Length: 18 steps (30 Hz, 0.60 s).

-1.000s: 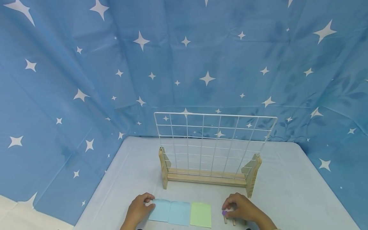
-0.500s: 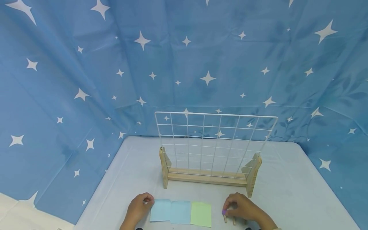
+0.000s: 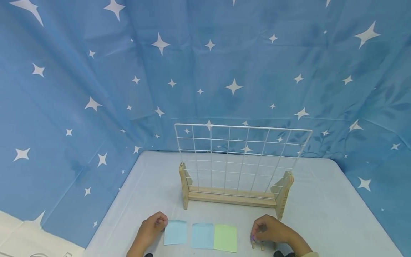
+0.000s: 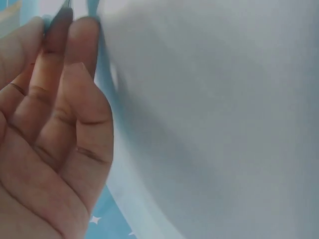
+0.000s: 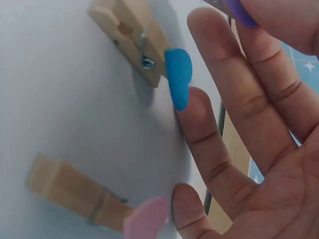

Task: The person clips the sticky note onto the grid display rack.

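My left hand (image 3: 149, 228) pinches the left edge of a light blue paper note (image 3: 175, 232) between thumb and fingertips. Right of it lie a second blue note (image 3: 202, 236) and a green note (image 3: 225, 238), side by side. My right hand (image 3: 271, 228) pinches a small wooden clothespin with a purple decoration (image 5: 241, 12), mostly hidden behind thumb and finger in the right wrist view. Two more clothespins lie under this hand: one with a blue decoration (image 5: 178, 77) by a fingertip, another with a pink decoration (image 5: 145, 219).
Behind the notes stands a white wire grid (image 3: 243, 126) in a wooden base (image 3: 231, 200). The table has a white cover (image 3: 327, 200). A blue star-patterned curtain (image 3: 205, 71) hangs behind and on both sides.
My left hand has moved left with the blue note, opening a gap between it and the second blue note. My right hand keeps its pinch, almost still. The view shifts slightly.
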Motion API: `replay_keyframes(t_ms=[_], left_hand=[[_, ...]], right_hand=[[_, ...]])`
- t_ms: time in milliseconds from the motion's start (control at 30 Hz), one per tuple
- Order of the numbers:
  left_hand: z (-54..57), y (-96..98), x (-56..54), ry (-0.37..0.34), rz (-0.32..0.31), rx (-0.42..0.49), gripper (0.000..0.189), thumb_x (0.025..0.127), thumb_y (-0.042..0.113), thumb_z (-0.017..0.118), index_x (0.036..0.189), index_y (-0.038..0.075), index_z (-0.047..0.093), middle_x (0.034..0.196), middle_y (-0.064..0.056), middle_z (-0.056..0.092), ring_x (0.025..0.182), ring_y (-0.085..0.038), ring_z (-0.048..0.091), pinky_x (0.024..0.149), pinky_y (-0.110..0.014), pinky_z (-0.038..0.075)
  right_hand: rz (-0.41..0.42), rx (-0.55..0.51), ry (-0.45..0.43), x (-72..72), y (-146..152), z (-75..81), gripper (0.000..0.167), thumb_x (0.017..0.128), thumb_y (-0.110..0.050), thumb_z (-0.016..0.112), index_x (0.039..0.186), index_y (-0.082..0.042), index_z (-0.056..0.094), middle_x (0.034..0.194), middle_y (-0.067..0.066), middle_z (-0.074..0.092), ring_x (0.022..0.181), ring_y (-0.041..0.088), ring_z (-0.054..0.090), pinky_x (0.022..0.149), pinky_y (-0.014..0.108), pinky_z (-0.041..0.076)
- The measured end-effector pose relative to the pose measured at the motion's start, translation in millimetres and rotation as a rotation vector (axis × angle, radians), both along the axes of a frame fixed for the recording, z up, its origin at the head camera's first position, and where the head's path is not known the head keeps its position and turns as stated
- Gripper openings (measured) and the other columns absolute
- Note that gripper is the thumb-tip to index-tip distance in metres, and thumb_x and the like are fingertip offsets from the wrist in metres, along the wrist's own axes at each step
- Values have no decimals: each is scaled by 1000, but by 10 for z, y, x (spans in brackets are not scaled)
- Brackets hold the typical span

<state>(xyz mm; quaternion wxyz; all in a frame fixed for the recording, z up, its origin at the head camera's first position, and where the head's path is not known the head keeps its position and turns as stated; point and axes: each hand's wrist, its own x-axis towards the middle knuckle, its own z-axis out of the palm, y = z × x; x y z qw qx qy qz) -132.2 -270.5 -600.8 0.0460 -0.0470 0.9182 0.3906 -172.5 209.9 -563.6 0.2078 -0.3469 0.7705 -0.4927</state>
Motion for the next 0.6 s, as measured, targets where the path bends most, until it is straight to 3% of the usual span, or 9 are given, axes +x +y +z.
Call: replay_keyframes(t_ms=[167,300,467,600], left_hand=[[184,24,42,59,0,54,6,102,16,72,98,13,69,83,6,68,76,-11,62,70,-31,53],[316,76,72,114,6,80,5,102,12,72,99,10,69,83,5,68,76,-12,64,70,-31,55],[506,161,76,48,70,136,5,105,10,69,104,6,70,86,2,68,79,-14,65,69,-29,59],[584,197,71,23,111,168,5,106,8,67,106,4,70,86,1,67,79,-16,65,66,-27,60]], right_hand=[[4,-60,-16,-11,4,-1,5,88,6,72,89,2,74,83,9,75,82,1,63,73,24,54],[-63,-55,-50,-22,22,-30,6,91,6,68,91,2,72,85,5,74,80,4,65,73,24,55],[-159,-57,-110,-28,46,-47,5,96,6,64,97,5,69,89,4,73,80,9,68,73,25,58],[-173,-98,-89,-39,39,-17,11,102,4,62,108,11,69,98,13,73,88,7,69,79,23,60]])
